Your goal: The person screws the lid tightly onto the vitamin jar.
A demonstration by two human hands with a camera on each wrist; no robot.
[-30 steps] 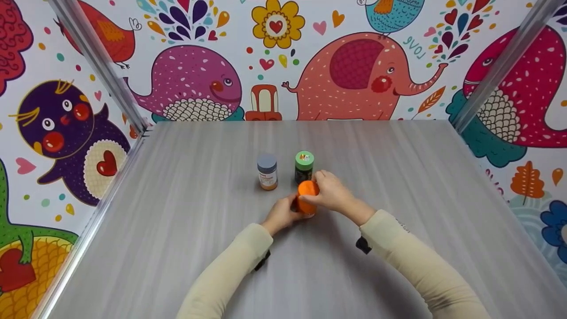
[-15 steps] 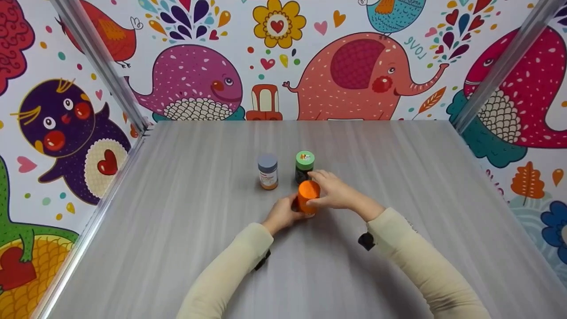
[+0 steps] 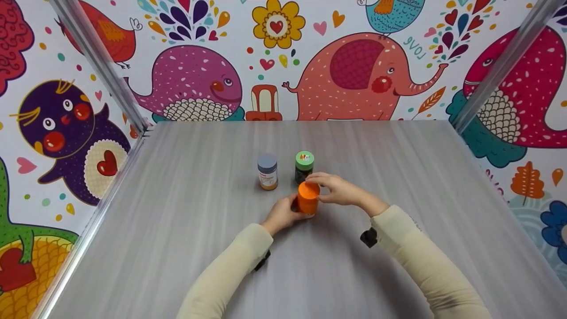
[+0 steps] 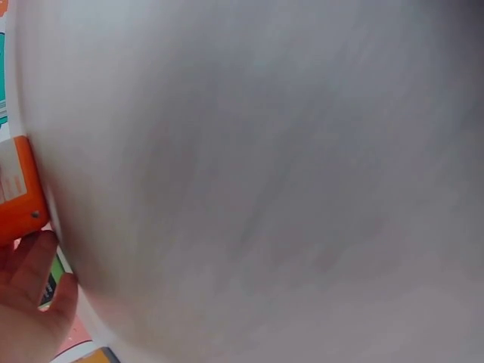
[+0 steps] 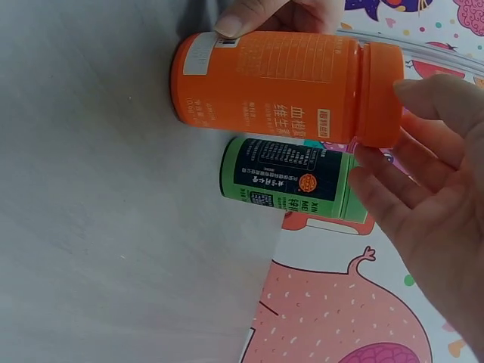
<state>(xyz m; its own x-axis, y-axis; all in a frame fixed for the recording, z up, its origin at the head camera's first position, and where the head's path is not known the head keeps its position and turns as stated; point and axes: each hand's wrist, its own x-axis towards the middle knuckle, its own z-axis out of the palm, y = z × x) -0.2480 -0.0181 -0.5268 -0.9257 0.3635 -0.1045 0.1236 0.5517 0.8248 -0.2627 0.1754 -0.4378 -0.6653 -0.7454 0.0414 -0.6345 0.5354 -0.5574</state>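
Note:
An orange pill bottle (image 3: pixel 308 204) with a matching orange cap (image 5: pixel 380 94) stands upright on the grey table in the head view. Low on its left side, my left hand (image 3: pixel 283 215) grips it, thumb near the base in the right wrist view. My right hand (image 3: pixel 343 190) is at the cap, its thumb on the near edge and its fingers round the far side. Just behind is a green-capped bottle (image 3: pixel 304 160) with a dark label, partly hidden by the orange one. In the left wrist view the orange bottle (image 4: pixel 19 197) shows only at the left edge.
A bottle with a grey-blue cap (image 3: pixel 268 173) stands to the left of the green-capped one. The grey table (image 3: pixel 199 177) reaches back to walls printed with cartoon animals, and metal posts (image 3: pixel 102 66) rise at the corners.
My right hand has turned about the cap, its wrist swinging to the right and its thumb sliding from the cap's near side to its right edge. The left hand and bottles stay put.

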